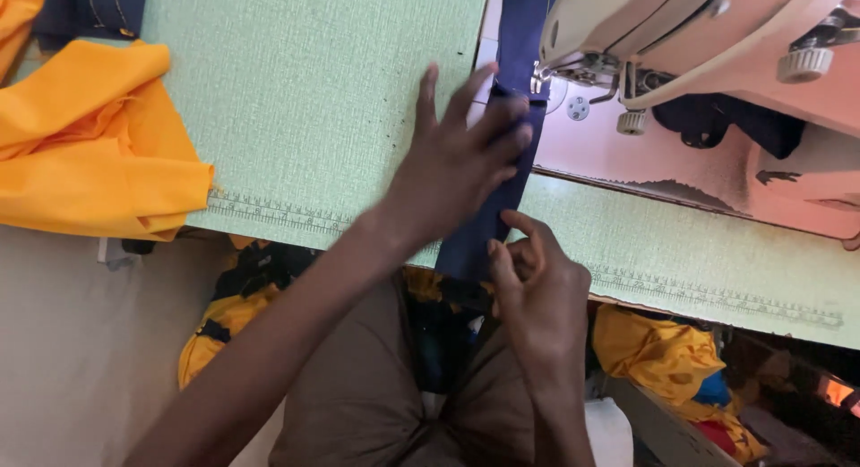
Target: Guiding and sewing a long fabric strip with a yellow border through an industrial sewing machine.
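Observation:
A long navy blue fabric strip (521, 37) runs from the table's near edge up under the presser foot (540, 80) of a cream sewing machine (717, 28). My left hand (457, 162) lies flat on the strip with fingers spread, pressing it to the pale green table (313, 90) just before the needle. My right hand (537, 288) pinches the strip's lower end at the table's near edge, thumb and fingers closed on the cloth.
A heap of orange fabric (90, 144) lies on the table's left side. A printed ruler strip (278, 214) runs along the near edge. More orange and dark cloth (663, 350) sits below the table by my lap.

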